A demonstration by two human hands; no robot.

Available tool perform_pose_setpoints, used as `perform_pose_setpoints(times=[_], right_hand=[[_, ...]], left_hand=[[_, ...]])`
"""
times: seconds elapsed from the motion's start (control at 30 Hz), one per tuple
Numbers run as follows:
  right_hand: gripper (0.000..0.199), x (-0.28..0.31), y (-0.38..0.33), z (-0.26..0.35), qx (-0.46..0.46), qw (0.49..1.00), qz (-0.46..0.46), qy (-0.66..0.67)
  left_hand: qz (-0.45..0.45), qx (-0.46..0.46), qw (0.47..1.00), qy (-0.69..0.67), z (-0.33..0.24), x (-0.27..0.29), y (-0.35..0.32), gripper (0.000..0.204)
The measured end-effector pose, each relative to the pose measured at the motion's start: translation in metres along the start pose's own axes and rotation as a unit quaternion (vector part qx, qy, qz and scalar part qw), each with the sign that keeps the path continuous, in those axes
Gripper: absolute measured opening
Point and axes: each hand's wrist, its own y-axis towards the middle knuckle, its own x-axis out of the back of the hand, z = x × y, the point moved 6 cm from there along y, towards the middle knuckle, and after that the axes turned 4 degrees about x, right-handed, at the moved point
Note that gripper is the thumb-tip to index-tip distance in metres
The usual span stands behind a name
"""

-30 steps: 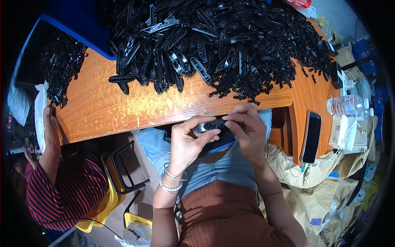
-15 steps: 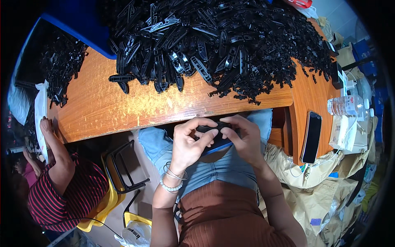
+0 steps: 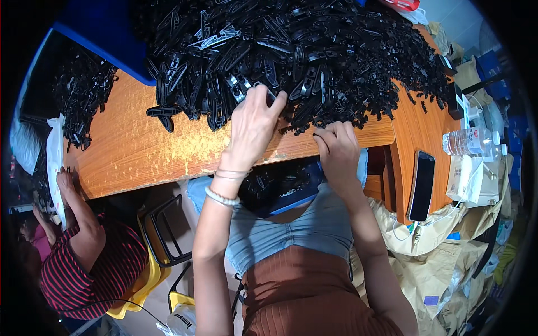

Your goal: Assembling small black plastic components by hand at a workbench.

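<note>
My left hand (image 3: 249,126) reaches over the table to the front of a heap of long black plastic parts (image 3: 216,101). Its thumb and forefinger close around one long black part with a shiny edge (image 3: 273,95), which the hand partly covers. Lower and to the right, my right hand (image 3: 339,147) rests at the table edge by a spread of small black plastic pieces (image 3: 347,109). Those fingers are curled together, and whatever lies between them is too small or hidden to name. Below the table edge, a blue bin (image 3: 291,206) with black parts inside sits between my thighs.
A blue container (image 3: 103,45) stands at the table's far left. On the right side lie a phone (image 3: 421,186) with a cable and a clear plastic bottle (image 3: 468,142). Another person's hand (image 3: 65,182) touches the left table edge, with a yellow chair (image 3: 137,291) nearby.
Both hands have come apart and moved up from above my lap to the table. The left went to the long parts, the right to the small pieces. The dark part they held together is no longer visible.
</note>
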Motion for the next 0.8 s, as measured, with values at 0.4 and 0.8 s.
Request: perform_pose_setpoints(times=[0.4, 0.8], right_hand=[[0.016, -0.020, -0.030, 0.000, -0.180, 0.873, -0.036, 0.451], [0.016, -0.015, -0.048, -0.004, -0.245, 0.791, -0.017, 0.560]], left_hand=[[-0.007, -0.098, 0.994, 0.048, 0.003, -0.008, 0.000, 0.033], [-0.142, 0.206, 0.908, -0.336, -0.003, 0.020, -0.069, 0.024]])
